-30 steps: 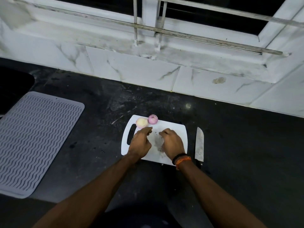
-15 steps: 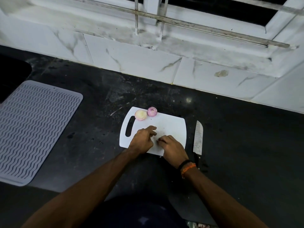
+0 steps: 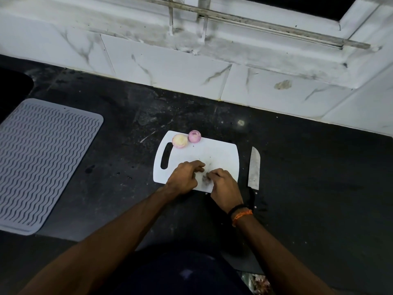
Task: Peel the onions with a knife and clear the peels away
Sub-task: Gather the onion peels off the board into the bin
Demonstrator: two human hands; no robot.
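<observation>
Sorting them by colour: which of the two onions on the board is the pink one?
The pink onion is the right-hand one at the cutting board's far edge; the pale yellowish onion sits beside it, nearer the handle slot.

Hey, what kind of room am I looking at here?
Most likely a home kitchen counter: a white cutting board with two peeled onions, a knife lying beside it, and a ribbed drying mat on the dark countertop under a tiled wall.
</observation>
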